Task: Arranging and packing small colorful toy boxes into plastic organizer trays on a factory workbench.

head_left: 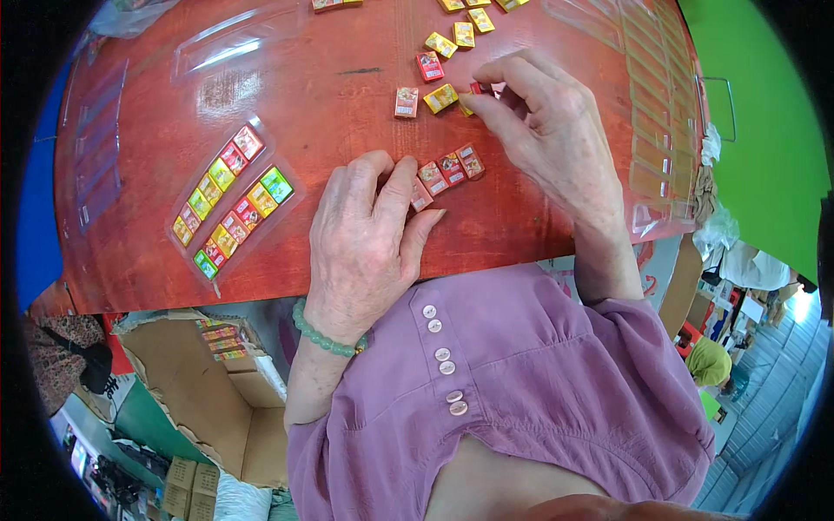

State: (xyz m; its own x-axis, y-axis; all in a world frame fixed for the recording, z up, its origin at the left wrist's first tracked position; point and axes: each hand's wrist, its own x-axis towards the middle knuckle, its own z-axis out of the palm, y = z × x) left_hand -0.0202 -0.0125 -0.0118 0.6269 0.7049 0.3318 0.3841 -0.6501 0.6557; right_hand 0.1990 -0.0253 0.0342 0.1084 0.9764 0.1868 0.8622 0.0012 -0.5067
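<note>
Next to the table's near edge, my left hand has its thumb and fingers about the left end of a short row of small red and pink boxes. The part of the row under those fingers is hidden. Farther right, my right hand pinches a small red box, mostly covered by the fingers. Close to its fingertips lie a yellow box, a pink box and a red box. To the left, a clear plastic tray holds two rows of small coloured boxes.
More yellow boxes lie scattered at the far side of the red table. Clear plastic trays line the right edge, with others at the left. Below the table's left edge stands an open cardboard box with packed boxes inside.
</note>
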